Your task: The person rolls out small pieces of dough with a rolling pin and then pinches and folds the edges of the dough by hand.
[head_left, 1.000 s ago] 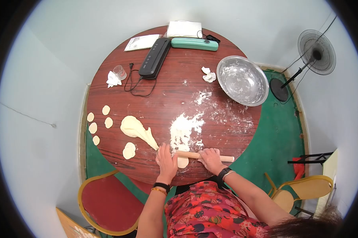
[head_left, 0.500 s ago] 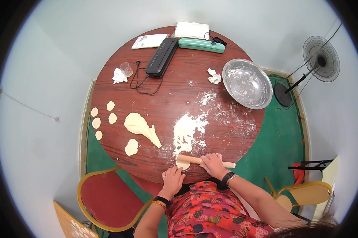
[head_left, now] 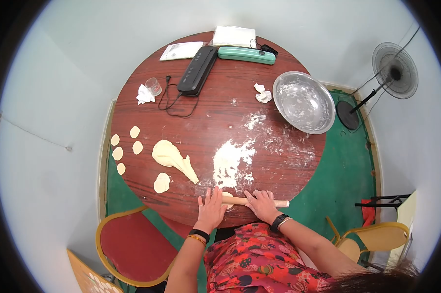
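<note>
A wooden rolling pin [head_left: 240, 200] lies across a small dough round [head_left: 229, 207] near the table's front edge. My right hand [head_left: 263, 205] is closed on the pin, right of the dough. Over the pin's left end lies my left hand [head_left: 211, 207], flat, with its fingers stretched forward and hiding that end. Spilled flour [head_left: 230, 161] spreads just beyond the pin. To the left is a large dough piece [head_left: 169, 155] with a long tail, and nearer the edge a few overlapping rounds [head_left: 161, 183]. Several thin rounds [head_left: 134, 132] are at the table's left side.
On the table [head_left: 191, 129] are a metal bowl [head_left: 304, 102], a crumpled tissue [head_left: 263, 94], a black corded device [head_left: 198, 71], a green device [head_left: 246, 55], a glass [head_left: 153, 86] and white packets [head_left: 234, 36]. Chairs [head_left: 137, 246] and a fan [head_left: 395, 72] stand around.
My left hand has opened and moved from the dough's near edge forward onto the pin's left end. The pin has turned slightly, more level now. My right hand stays on it.
</note>
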The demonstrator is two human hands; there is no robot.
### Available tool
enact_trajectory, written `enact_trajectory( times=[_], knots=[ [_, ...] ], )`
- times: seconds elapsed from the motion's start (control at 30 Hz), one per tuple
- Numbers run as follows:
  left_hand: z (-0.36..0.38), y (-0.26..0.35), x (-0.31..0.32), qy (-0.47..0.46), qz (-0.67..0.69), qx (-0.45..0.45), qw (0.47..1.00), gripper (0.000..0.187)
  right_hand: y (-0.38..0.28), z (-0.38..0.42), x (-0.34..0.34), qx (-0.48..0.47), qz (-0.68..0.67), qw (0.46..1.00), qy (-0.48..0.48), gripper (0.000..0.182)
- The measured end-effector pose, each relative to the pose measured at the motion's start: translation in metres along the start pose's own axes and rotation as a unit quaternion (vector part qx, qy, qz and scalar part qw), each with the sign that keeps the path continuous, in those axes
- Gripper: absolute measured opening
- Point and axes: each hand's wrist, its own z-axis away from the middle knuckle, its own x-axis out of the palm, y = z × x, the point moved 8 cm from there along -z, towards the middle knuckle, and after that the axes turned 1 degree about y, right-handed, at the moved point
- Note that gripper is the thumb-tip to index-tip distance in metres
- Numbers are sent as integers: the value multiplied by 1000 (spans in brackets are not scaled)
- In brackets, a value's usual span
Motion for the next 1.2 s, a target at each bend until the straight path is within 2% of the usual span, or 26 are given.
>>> enact_trajectory(
  times=[0.2,0.3,0.37,0.47,0.57,0.6,0.7,0.8,0.9,0.93,1.03,1.2],
  knots=[
    [-49,0,-10,25,-34,12,999,69,10,-19,4,46,13,999,12,50],
    [-60,0,-13,22,-27,5,999,69,11,-26,1,48,-16,999,6,49],
    [-62,-1,-16,16,-8,-17,1000,69,12,-25,5,18,-39,999,5,49],
    [-38,-5,-27,158,67,-25,985,62,18,-21,8,2,-57,998,2,47],
    [-2,-12,-11,139,132,23,981,54,23,-19,7,13,-56,998,-1,45],
    [6,-8,-10,129,119,56,983,44,25,-19,5,17,-53,998,-3,44],
    [22,-5,9,49,33,83,995,44,27,-19,-2,20,-60,998,8,43],
    [35,5,8,73,-2,63,995,46,29,-19,-2,32,-59,998,-5,42],
    [43,15,16,40,15,28,999,48,25,-16,0,17,-60,998,-18,41],
    [47,21,15,69,3,31,997,47,21,-15,-2,4,-61,998,-14,41],
    [51,27,13,80,32,11,996,45,10,-5,-3,-30,-67,997,-9,40],
    [52,24,-8,132,75,-13,988,51,-7,5,4,-76,-75,994,-30,40]
  ],
)
